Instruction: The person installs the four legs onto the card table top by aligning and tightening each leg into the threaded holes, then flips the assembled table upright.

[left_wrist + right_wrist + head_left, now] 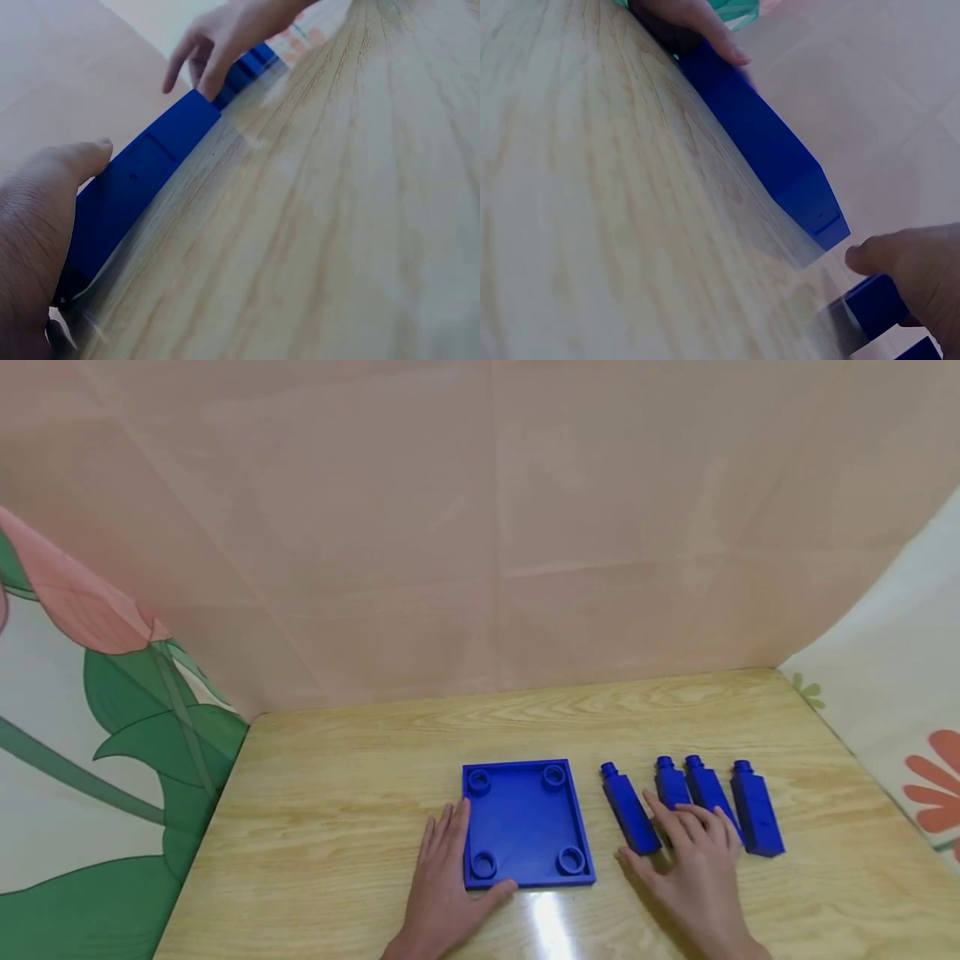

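Note:
A blue square tray-like panel [525,822] with a raised rim and a round socket in each corner lies flat on the table. Along its left side rest the straight fingers of my left hand [444,885], the thumb at the front rim. My right hand [693,868] is over a row of blue square posts with round knobbed ends, its fingers spread and partly bent. Its thumb is near the lower end of the leftmost post [630,810]; the index finger reaches beside a second post [671,783], whose lower part is hidden. The right wrist view shows the thumb just above a post [877,304].
Farther right lie another partly covered post [708,789] and the rightmost post [757,814]. The wood-grain table [337,793] meets a plain pinkish cloth [487,568] at the back. Flower-printed cloth [135,718] hangs at the left, with more at the right.

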Motion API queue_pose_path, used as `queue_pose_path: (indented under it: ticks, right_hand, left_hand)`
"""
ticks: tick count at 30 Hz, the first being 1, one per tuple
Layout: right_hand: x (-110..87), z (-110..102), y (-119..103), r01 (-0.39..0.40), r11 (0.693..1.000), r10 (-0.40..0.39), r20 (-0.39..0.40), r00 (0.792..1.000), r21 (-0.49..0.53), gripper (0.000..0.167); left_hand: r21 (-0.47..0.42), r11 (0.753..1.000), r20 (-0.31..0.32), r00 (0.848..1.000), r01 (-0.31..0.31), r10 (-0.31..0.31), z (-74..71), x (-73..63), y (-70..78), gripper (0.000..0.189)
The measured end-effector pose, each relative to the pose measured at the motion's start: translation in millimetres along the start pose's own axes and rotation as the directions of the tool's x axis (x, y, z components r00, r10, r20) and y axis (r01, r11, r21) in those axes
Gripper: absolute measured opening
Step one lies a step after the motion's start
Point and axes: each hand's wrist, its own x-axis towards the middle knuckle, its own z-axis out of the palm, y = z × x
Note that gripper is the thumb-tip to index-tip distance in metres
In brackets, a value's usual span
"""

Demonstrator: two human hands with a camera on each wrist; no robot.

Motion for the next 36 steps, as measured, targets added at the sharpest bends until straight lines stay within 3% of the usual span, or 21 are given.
queue_pose_path:
  ticks: [9,14,21,29,36]
  right_hand:
    - [0.4,2,0,0.017,0.999,-0.018,-0.021,1.0,-0.028,0.079]
    - [2.3,3,-2,-0.01,0.999,0.014,-0.089,0.996,0.047,0.069]
    - [3.9,1,-5,-0.038,0.985,0.069,-0.184,0.981,0.168,0.07]
    - [4.6,0,-10,-0.068,0.953,0.145,-0.246,0.958,0.296,0.072]
    - [5.9,-2,-19,-0.082,0.904,0.212,-0.272,0.939,0.42,0.066]
  left_hand:
    - [0.005,1.0,-0.002,1.0,-0.004,0.004,-1.8,-0.4,1.0,0.124]
    - [0.002,1.0,-0.003,1.0,-0.002,0.002,-1.6,-0.2,1.1,0.124]
    - [0.008,1.0,0.002,1.0,-0.002,0.002,-2.5,-0.2,2.7,0.124]
    - [0.012,1.0,-0.009,1.0,0.003,-0.003,-1.3,-0.8,1.7,0.125]
    - [0.02,1.0,-0.027,1.0,-0.016,0.017,1.0,-0.9,0.4,0.124]
